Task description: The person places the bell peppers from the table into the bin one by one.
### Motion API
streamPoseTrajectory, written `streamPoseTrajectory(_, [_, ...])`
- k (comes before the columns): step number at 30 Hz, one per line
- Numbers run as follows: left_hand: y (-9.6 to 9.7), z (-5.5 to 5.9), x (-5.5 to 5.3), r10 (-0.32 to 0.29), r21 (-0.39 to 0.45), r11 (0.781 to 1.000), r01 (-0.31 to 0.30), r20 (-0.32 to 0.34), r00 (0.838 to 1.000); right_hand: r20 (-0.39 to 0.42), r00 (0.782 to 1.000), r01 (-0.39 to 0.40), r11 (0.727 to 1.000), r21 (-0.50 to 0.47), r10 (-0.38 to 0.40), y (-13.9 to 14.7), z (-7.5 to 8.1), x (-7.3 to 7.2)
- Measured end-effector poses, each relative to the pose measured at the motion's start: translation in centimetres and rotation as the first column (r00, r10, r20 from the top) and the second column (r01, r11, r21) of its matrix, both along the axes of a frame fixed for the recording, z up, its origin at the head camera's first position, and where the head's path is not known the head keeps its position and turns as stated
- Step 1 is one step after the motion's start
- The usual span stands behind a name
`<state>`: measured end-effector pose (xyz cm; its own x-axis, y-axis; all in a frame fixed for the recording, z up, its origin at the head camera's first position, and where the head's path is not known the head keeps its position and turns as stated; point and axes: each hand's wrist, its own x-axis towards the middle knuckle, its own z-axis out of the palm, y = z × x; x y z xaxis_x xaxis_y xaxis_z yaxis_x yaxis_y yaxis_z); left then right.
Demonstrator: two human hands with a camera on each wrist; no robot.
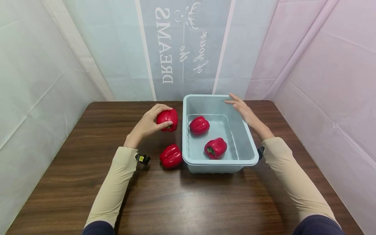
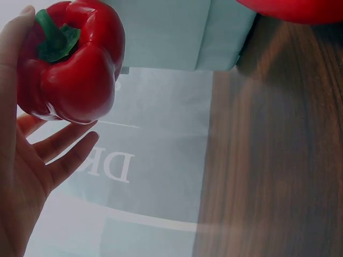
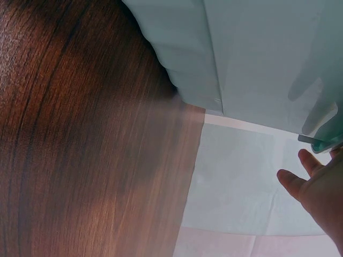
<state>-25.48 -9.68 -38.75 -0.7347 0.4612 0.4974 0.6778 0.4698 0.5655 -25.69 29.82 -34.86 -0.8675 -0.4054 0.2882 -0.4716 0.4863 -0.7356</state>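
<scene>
My left hand (image 1: 149, 121) grips a red bell pepper (image 1: 167, 119) between thumb and fingers, to the left of a light blue plastic bin (image 1: 220, 162). In the left wrist view the held bell pepper (image 2: 80, 64) shows its green stem, with some fingers spread beneath it. Over the bin's far right rim lies my right hand (image 1: 243, 111), its fingers extended and holding nothing. Two red bell peppers sit inside the bin, one toward the back left (image 1: 199, 125) and one nearer the front (image 1: 215, 148). Another bell pepper (image 1: 171, 156) rests on the table against the bin's left side.
The dark wood table (image 1: 188, 202) carries the bin near its back edge. Behind it hangs a pale cloth (image 1: 123, 49) with mirrored lettering. White cloth walls (image 1: 332, 81) stand on both sides. A small black wrist camera (image 1: 142, 159) sits at the left cuff.
</scene>
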Motion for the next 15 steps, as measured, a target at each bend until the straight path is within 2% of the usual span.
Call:
streamPoseTrajectory(9, [0.08, 0.79, -0.58, -0.018, 0.023, 1.000, 0.018, -0.020, 1.000, 0.002, 1.000, 0.004, 1.000, 0.002, -0.004, -0.11, 0.13, -0.23])
streamPoseTrajectory(14, [-0.05, 0.97, -0.81, -0.021, 0.019, 1.000, 0.021, -0.009, 1.000, 0.008, 1.000, 0.007, 1.000, 0.005, -0.007, -0.16, 0.15, -0.35])
streamPoseTrajectory(15, [-0.07, 1.00, -0.83, -0.020, 0.019, 1.000, 0.020, -0.010, 1.000, 0.006, 1.000, 0.010, 1.000, 0.008, -0.010, 0.05, -0.19, -0.73])
